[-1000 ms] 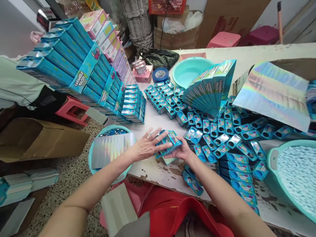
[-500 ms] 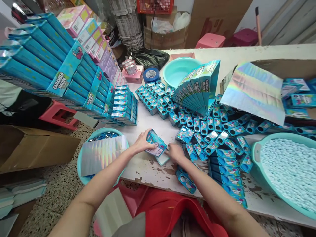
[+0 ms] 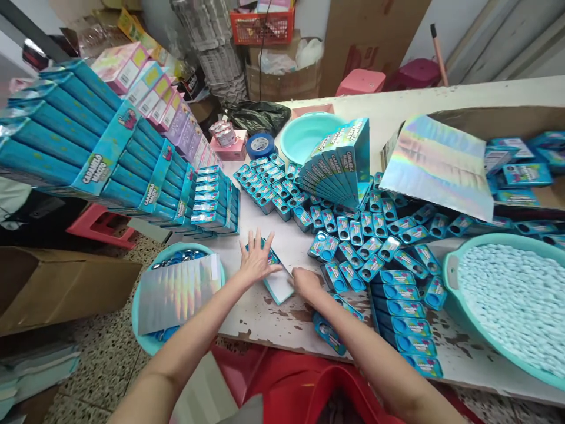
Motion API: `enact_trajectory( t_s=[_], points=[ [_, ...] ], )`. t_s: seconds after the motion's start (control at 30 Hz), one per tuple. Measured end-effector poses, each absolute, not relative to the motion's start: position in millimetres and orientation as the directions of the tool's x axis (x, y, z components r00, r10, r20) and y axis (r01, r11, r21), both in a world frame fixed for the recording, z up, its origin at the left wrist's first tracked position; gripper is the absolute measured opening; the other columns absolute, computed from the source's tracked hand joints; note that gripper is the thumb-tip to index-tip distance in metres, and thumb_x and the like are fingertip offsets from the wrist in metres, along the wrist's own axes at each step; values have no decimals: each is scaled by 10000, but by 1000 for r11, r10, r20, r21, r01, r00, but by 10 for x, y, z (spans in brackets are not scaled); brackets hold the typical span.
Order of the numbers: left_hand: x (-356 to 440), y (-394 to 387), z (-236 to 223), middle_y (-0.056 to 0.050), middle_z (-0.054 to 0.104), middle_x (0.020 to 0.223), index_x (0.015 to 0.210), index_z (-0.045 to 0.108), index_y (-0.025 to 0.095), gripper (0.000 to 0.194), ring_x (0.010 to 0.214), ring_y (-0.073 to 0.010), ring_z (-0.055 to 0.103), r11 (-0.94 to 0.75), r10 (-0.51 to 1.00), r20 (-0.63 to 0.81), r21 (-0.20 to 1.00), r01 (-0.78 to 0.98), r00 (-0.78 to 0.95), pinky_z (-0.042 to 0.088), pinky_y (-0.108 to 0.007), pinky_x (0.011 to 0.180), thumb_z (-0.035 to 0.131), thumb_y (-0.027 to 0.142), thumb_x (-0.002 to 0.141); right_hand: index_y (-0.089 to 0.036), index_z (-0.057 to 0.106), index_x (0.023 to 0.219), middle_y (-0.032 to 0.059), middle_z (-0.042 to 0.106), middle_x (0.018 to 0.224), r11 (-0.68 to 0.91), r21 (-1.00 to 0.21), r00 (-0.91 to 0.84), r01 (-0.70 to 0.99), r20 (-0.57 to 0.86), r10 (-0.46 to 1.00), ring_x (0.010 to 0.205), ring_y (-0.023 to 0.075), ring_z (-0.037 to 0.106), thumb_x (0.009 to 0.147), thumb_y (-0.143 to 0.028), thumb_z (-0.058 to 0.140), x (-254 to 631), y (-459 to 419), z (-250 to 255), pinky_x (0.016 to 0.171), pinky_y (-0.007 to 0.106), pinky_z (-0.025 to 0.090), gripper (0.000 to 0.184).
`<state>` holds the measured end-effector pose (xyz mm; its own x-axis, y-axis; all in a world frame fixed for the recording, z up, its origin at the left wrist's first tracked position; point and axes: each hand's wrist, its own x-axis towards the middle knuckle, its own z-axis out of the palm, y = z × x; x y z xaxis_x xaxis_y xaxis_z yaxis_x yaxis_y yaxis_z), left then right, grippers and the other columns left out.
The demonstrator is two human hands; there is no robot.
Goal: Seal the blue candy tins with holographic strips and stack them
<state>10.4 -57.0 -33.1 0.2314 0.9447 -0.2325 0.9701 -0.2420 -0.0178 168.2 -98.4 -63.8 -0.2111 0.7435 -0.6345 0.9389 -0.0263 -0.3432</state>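
A shallow blue carton (image 3: 279, 287) with a white inside lies slanted on the table before me. My left hand (image 3: 256, 260) is spread over its far end, fingers stretched out, on top of blue printed packs that it mostly covers. My right hand (image 3: 308, 284) is closed at the carton's right edge; its fingertips are hidden there. Right of it stand many small blue tins (image 3: 351, 277) with round openings or recesses. A row of tins (image 3: 404, 309) stands near the table's front edge, and a few loose ones (image 3: 329, 333) lie by my right forearm.
Stacked filled display boxes (image 3: 132, 162) rise at left. A turquoise basin (image 3: 141, 338) under a shiny silver sheet (image 3: 176, 294) stands below the table's left edge. At right are a basin of pale blue candies (image 3: 450, 259) and a cardboard box (image 3: 507, 115). Fanned folded cartons (image 3: 339, 162) stand behind the tins.
My left hand has gone from gripping blue packs above the carton to lying spread over them at its far end. My right hand stays closed at the carton's edge. The view has shifted.
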Motion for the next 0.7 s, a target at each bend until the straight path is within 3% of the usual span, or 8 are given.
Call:
enact_trajectory(
  t_s=[0.13,0.2,0.27,0.37,0.47,0.6,0.7],
  points=[
    [484,36,-335,-81,300,1511,1445,304,346,629,1386,-315,244,-490,870,-35,37,871,491,293,-485,1056,530,309,859,-183,608,1139,99,641,1120,33,-371,-172,928,-349,921,1044,240,573,911,-328,496,1961,-1063,-457,808,300,433,293],
    [704,367,-413,-105,437,1407,1360,443,325,481,1289,-282,381,-534,845,-16,25,845,534,373,-447,968,413,187,900,-170,627,1084,106,640,1048,31,-322,-86,946,-160,983,1000,247,548,912,-300,491,2138,-1060,-401,810,311,412,255],
    [846,610,-507,-132,527,1287,1245,552,279,415,1188,-274,456,-575,818,-27,0,818,575,409,-434,887,317,156,925,-161,637,1045,118,630,1016,-2,-262,-13,965,-56,998,951,257,524,900,-321,512,2282,-1007,-382,797,329,394,250],
    [847,760,-602,-138,556,1201,1131,604,245,383,1115,-271,476,-685,729,-19,-50,727,685,419,-413,826,276,182,944,-139,635,1002,145,610,994,-45,-194,44,980,-12,999,919,276,494,868,-443,545,2359,-877,-414,776,359,367,344],
    [711,728,-607,-111,562,1143,1079,610,251,334,1040,-240,494,-783,622,-46,-71,618,782,430,-365,780,326,162,928,-112,602,1080,169,588,1013,-102,-163,103,981,-1,995,936,298,478,830,-519,564,2284,-765,-472,781,389,348,479],
    [616,577,-591,-91,572,1126,1086,605,245,310,993,-198,523,-866,496,-104,8,500,862,449,-319,804,370,139,914,-149,572,1182,167,581,1078,-100,-191,104,976,11,994,982,307,470,809,-366,618,2188,-723,-529,804,409,340,434],
    [618,461,-635,-89,568,1204,1147,586,233,327,1030,-185,545,-880,449,-119,117,461,886,451,-315,883,361,155,923,-174,574,1198,150,592,1168,20,-262,-7,965,48,999,1023,298,478,826,-222,570,2224,-742,-604,820,400,357,375]
  ],
)
